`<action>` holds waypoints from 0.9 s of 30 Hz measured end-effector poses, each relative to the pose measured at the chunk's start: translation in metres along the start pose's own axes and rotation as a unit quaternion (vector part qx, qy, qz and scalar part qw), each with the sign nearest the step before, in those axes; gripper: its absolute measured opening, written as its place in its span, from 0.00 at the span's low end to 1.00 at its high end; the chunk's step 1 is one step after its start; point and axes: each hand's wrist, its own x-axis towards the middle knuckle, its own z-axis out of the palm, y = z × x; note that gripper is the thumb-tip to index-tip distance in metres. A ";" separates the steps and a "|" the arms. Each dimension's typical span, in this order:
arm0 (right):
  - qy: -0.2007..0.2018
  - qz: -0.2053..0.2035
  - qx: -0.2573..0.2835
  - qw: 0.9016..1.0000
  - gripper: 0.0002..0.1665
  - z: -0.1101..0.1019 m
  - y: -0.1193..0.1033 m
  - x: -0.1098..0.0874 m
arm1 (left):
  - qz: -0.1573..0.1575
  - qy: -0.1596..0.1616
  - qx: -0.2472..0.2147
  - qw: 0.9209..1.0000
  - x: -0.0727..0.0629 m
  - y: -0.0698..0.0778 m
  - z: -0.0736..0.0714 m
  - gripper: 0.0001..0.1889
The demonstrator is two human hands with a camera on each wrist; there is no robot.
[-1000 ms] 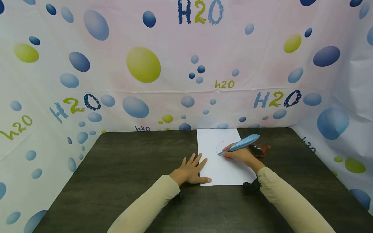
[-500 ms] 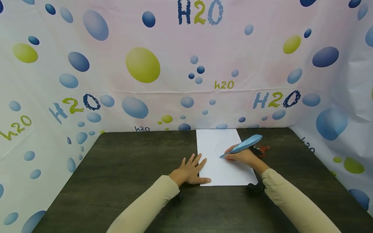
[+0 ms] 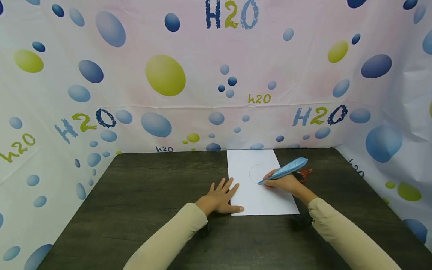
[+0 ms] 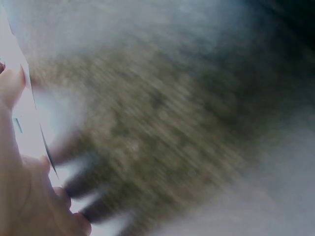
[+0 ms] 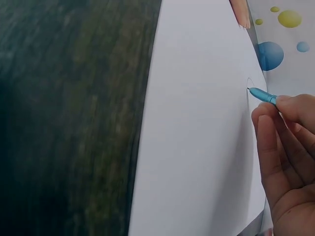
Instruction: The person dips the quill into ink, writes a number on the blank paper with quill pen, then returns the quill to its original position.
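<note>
A white sheet of paper [image 3: 249,198] lies on the dark table, with a thin curved pencil-like line, open on its right side, drawn near its middle. My right hand [image 3: 285,183] pinches a light blue, feather-shaped pen [image 3: 287,168], its tip at the lower end of that curve. In the right wrist view the pen's pointed tip [image 5: 256,92] meets the paper, thumb and fingers around the barrel. My left hand [image 3: 220,198] rests with spread fingers on the paper's left edge and the table beside it. The left wrist view shows that hand [image 4: 29,191] along the sheet's edge.
Behind my right hand a small red and black object [image 3: 305,174] lies on the table [image 3: 162,187], partly hidden. A white backdrop [image 3: 202,67] with blue and green dots and "H2O" lettering stands around the table's back and sides.
My right hand has moved the pen tip down and to the right, and the curved line on the paper has grown longer. The left hand has stayed in place.
</note>
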 end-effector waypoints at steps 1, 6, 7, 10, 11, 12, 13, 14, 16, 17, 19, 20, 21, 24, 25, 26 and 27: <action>-0.001 -0.002 0.001 1.000 0.15 -0.001 0.000 -0.001 | 0.000 0.000 0.000 1.000 0.000 0.000 0.000 0.45; -0.002 0.000 0.004 1.000 0.15 -0.003 0.000 -0.003 | 0.004 -0.002 -0.004 1.000 0.000 -0.001 0.000 0.45; 0.000 0.003 0.003 1.000 0.15 -0.004 0.000 -0.004 | 0.005 -0.002 -0.004 1.000 0.000 -0.001 0.000 0.45; 0.000 0.004 -0.003 1.000 0.15 -0.005 0.001 -0.004 | 0.006 -0.003 -0.001 1.000 0.001 -0.002 0.001 0.44; 0.001 0.005 -0.006 1.000 0.15 -0.006 0.001 -0.005 | 0.005 -0.002 -0.002 1.000 0.001 -0.003 0.001 0.44; 0.002 0.005 -0.008 1.000 0.15 -0.006 0.002 -0.005 | 0.005 -0.003 -0.001 1.000 0.001 -0.003 0.001 0.44; 0.002 0.005 -0.010 1.000 0.15 -0.007 0.002 -0.005 | 0.005 -0.003 -0.001 1.000 0.001 -0.003 0.001 0.44; 0.002 0.006 -0.013 1.000 0.15 -0.007 0.003 -0.005 | 0.005 -0.004 -0.002 1.000 0.001 -0.003 0.001 0.45; 0.004 0.008 -0.017 1.000 0.15 -0.008 0.004 -0.006 | 0.007 -0.003 -0.004 1.000 0.001 -0.003 0.001 0.45; 0.006 0.012 -0.018 1.000 0.15 -0.008 0.005 -0.006 | 0.007 -0.002 -0.004 1.000 0.001 -0.004 0.001 0.45; 0.005 0.011 -0.021 1.000 0.16 -0.008 0.005 -0.006 | 0.008 -0.006 -0.003 1.000 0.002 -0.004 0.001 0.45; 0.006 0.012 -0.020 1.000 0.15 -0.008 0.005 -0.006 | 0.007 -0.008 -0.002 1.000 0.002 -0.004 0.001 0.45; 0.006 0.013 -0.018 1.000 0.15 -0.008 0.005 -0.006 | 0.007 -0.009 -0.001 1.000 0.003 -0.004 0.002 0.45; 0.007 0.009 -0.009 1.000 0.16 -0.009 0.006 -0.007 | 0.006 -0.009 0.001 1.000 0.005 -0.005 0.004 0.45; 0.006 0.005 -0.010 1.000 0.16 -0.009 0.006 -0.007 | 0.006 -0.007 -0.001 1.000 0.006 -0.005 0.005 0.45; 0.008 0.006 -0.007 1.000 0.16 -0.010 0.006 -0.007 | 0.006 -0.009 0.002 1.000 0.007 -0.006 0.006 0.45; 0.008 0.005 -0.006 1.000 0.16 -0.010 0.007 -0.008 | 0.006 -0.006 0.002 1.000 0.008 -0.006 0.007 0.45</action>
